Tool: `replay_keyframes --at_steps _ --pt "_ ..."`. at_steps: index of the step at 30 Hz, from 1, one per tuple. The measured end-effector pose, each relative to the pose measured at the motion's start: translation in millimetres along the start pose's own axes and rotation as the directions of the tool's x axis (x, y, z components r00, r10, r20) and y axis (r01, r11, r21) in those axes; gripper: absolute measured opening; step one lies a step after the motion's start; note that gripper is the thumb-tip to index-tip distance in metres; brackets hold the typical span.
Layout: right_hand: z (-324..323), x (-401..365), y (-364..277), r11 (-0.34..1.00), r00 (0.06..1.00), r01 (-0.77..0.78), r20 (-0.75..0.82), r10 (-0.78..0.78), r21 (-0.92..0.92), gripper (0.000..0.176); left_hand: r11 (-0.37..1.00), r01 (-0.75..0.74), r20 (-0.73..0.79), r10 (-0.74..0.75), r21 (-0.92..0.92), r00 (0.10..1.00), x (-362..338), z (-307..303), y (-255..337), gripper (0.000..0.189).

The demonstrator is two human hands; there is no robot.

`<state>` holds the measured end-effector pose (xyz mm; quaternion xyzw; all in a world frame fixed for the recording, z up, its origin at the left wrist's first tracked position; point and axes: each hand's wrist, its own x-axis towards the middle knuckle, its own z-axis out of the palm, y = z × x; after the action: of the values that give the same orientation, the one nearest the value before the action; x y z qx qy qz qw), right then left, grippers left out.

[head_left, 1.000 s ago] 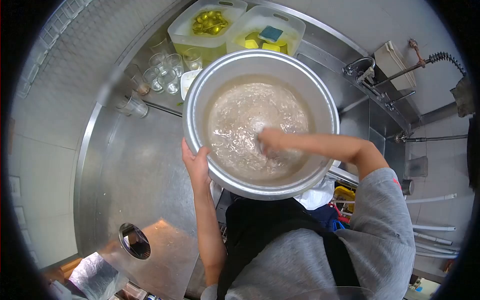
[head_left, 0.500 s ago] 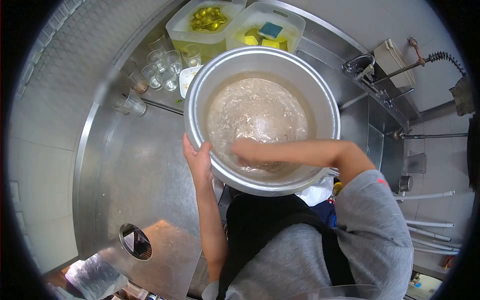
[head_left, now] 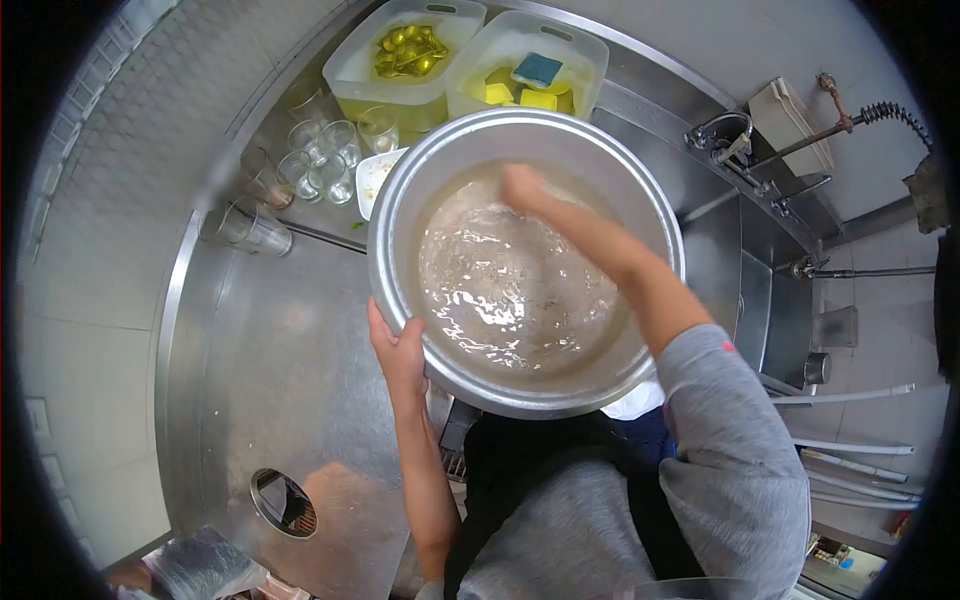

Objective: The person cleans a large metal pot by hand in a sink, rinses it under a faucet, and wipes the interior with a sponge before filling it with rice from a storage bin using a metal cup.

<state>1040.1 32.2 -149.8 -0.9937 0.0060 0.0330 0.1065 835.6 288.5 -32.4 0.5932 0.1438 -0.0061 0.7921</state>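
Observation:
A large silver metal pot (head_left: 630, 185) takes up the middle of the view, holding cloudy, light-brown water (head_left: 500, 285) with ripples across it. My left hand (head_left: 402, 358) grips the pot's rim at the lower left, thumb over the edge and fingers around the outside. Inside the pot, my right hand (head_left: 521, 190) is by the far wall at the water's edge. Motion smears its fingers, so their pose and anything in them cannot be made out.
Behind the pot stand a tub with gold-coloured utensils (head_left: 410, 50) and a tub with sponges (head_left: 538, 70). Several glasses (head_left: 325, 165) and a white dish (head_left: 375, 180) are at the left. A steel counter (head_left: 290, 350) has a round hole (head_left: 284, 503). Taps (head_left: 735, 145) stand over a sink (head_left: 765, 300) at right.
My right hand has swept from the near-left part of the water to the pot's far side. My left hand keeps its hold on the rim, and the pot appears slightly lower in view.

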Motion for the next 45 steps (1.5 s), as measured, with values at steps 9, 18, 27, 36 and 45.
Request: replay_keyframes --at_steps 9,18,27,36,45 --pt "12 -187 -78 0.711 0.706 0.624 0.156 -0.691 0.326 0.012 1.0 -0.01 -0.052 0.009 -0.023 0.999 -1 3 -2 0.059" --pt "-4 -155 -40 0.94 0.891 0.318 0.299 -0.341 0.123 0.024 1.0 0.008 -0.062 -0.008 -0.009 0.998 1 0 -7 0.061" --pt "3 -110 -48 0.966 0.946 0.254 0.197 -0.257 0.04 0.028 0.999 -0.007 -0.061 0.004 -0.039 0.998 0 3 -4 0.058" --pt "22 -62 -68 0.963 0.961 0.264 0.07 -0.267 0.049 0.019 0.962 -0.054 -0.114 0.087 0.266 0.99 13 -9 -50 0.051" --pt "44 -26 -41 0.901 0.908 0.401 0.061 -0.415 0.169 0.024 0.978 -0.151 -0.168 0.174 0.143 0.97 17 8 -33 0.061"
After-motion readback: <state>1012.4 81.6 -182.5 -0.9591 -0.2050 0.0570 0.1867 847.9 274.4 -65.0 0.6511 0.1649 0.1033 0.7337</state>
